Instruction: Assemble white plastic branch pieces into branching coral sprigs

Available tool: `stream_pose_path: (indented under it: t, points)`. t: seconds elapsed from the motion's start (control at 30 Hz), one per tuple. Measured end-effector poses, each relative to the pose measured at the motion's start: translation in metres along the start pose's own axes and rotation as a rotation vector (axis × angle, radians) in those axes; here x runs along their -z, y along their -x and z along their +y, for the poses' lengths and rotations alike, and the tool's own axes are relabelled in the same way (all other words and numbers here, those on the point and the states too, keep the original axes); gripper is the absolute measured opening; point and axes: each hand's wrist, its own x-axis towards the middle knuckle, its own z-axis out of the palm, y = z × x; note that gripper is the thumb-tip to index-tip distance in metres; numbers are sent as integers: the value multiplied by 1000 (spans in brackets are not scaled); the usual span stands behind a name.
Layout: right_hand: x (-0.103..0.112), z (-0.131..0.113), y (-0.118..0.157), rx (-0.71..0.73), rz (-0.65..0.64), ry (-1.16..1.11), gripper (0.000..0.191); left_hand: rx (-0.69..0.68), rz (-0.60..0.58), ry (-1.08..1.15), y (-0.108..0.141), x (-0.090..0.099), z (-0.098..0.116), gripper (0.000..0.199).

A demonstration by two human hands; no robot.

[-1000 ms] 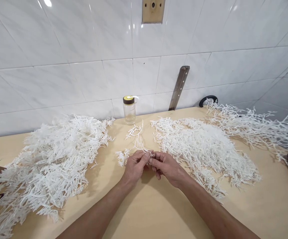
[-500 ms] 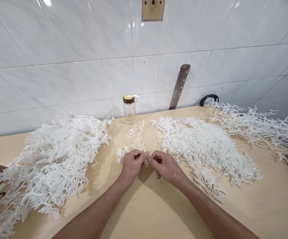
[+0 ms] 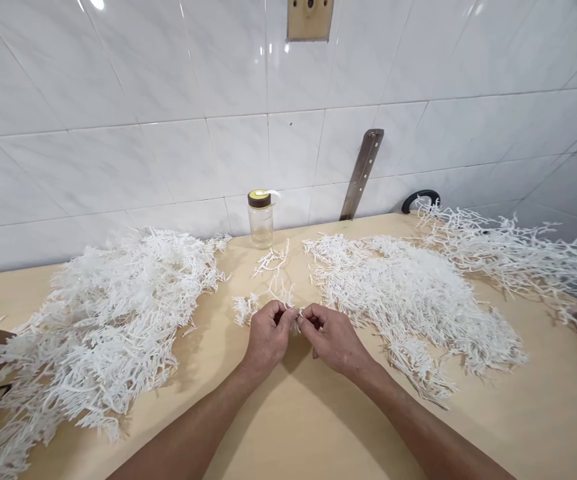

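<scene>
Both hands meet over the middle of the table, fingers pinched on a white branching plastic sprig. My left hand is closed, thumb against forefinger, with the sprig's thin stems showing just above it. Close beside it, my right hand is also closed in a pinch, its fingertips at a small white tuft between the hands. The fingers hide much of the held part. Another loose white sprig lies beyond them, and a small white clump rests just left of my left hand.
A large heap of white sprigs covers the left, a flatter pile the right. More branching stems lie far right. Against the tiled wall stand a clear jar with dark-and-yellow lid and a leaning metal strip. A black curved handle is nearby.
The fingertips have shifted slightly at the tuft, and my right hand's lower fingers are tucked in more. Both hands keep their pinch; the view has moved a little.
</scene>
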Motion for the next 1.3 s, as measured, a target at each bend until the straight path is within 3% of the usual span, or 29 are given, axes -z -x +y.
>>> stream_pose_path:
  t: [0.3,0.5,0.63,0.73,0.8,0.87,0.97,1.13,1.3]
  points:
    - [-5,-1,-4,-176,-78,-133,25,-88,75,-29,9,-5,5,32]
    - [11,12,-12,128,304,471,15,-54,10,80,7,-2,12,33]
    - [34,17,-16,146,443,460,12,67,-84,185,1,-1,8,38]
    - [41,11,-14,141,525,389,17,106,-66,202,-2,-1,4,39]
    - [37,6,-11,40,380,245,22,97,-28,178,-2,-1,3,40]
    - [27,2,-8,-76,123,37,27,66,15,127,-1,0,2,39]
    - [12,2,-4,-123,-106,-211,28,0,65,53,-1,1,1,34]
    - [2,2,-4,-196,-177,-401,32,-95,79,-13,0,0,-1,28]
    - [1,5,-5,-189,-185,-439,31,-53,53,24,2,0,3,33]
